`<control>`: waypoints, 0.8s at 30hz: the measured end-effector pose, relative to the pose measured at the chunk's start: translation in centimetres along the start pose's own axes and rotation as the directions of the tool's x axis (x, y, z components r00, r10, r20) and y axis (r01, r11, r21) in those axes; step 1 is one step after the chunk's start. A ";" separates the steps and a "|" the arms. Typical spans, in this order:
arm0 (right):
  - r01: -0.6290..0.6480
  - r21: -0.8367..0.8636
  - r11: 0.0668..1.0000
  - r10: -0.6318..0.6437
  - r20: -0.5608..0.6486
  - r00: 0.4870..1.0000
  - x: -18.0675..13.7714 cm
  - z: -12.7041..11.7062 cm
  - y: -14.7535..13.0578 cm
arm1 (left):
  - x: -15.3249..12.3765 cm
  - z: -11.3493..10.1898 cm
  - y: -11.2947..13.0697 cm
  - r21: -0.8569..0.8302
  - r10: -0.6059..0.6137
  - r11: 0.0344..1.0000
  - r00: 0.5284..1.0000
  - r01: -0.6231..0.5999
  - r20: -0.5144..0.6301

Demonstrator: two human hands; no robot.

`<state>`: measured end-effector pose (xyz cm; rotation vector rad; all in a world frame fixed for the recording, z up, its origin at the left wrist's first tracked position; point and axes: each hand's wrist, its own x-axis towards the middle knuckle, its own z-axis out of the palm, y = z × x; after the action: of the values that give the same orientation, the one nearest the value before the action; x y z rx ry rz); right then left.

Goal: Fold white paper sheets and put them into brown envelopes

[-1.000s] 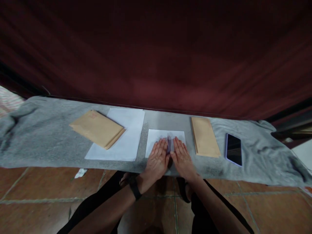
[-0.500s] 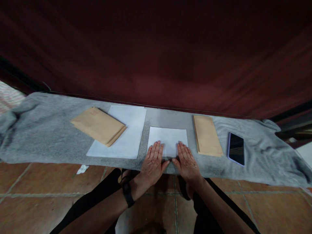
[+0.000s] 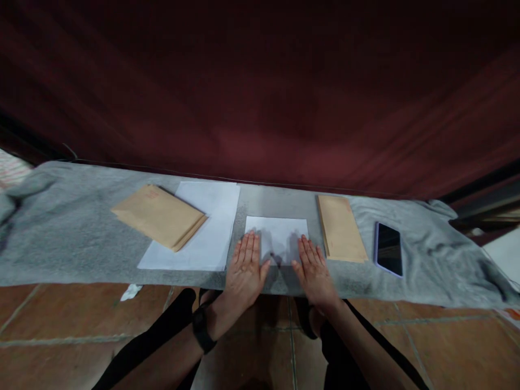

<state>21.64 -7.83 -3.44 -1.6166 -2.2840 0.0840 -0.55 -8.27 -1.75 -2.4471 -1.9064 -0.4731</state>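
A folded sheet of white paper (image 3: pixel 278 238) lies on the grey cloth in front of me. My left hand (image 3: pixel 244 269), palm down, has its straight fingers over the paper's left edge. At the right edge is my right hand (image 3: pixel 313 271), also palm down with fingers stretched out. Both thumbs point inward, apart from each other. Neither hand grips anything. To the left, a stack of brown envelopes (image 3: pixel 160 215) rests partly on larger white sheets (image 3: pixel 203 244). Another stack of brown envelopes (image 3: pixel 342 227) lies right of my right hand.
A phone (image 3: pixel 389 249) with a purple case lies face up at the right. The grey cloth (image 3: pixel 81 227) covers a narrow bench against a dark red surface (image 3: pixel 260 108). A crumpled white scrap (image 3: pixel 130 292) is on the tiled floor (image 3: pixel 60 314).
My hands have slid apart, from nearer the paper's middle out to its left and right edges. The view has shifted slightly.
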 end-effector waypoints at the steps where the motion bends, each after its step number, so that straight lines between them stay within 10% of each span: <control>1: -0.015 0.026 1.000 0.015 0.002 1.000 0.8 -0.2 -0.2 | 0.8 0.1 0.3 -0.005 -0.002 1.000 1.000 0.002 -0.005; 10: -0.065 0.194 0.979 0.057 0.049 0.997 7.5 1.5 -2.5 | 6.0 3.5 2.2 -0.016 0.093 0.996 0.993 -0.092 0.070; 24: -0.097 -0.040 0.994 0.096 -0.028 0.995 8.0 4.1 -2.5 | 7.1 3.8 0.7 0.069 0.006 0.998 0.997 -0.012 0.083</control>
<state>15.79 -0.70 -4.77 -1.7382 -2.2011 0.0390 2.53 -1.02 -3.60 -2.4674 -1.9058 -0.3035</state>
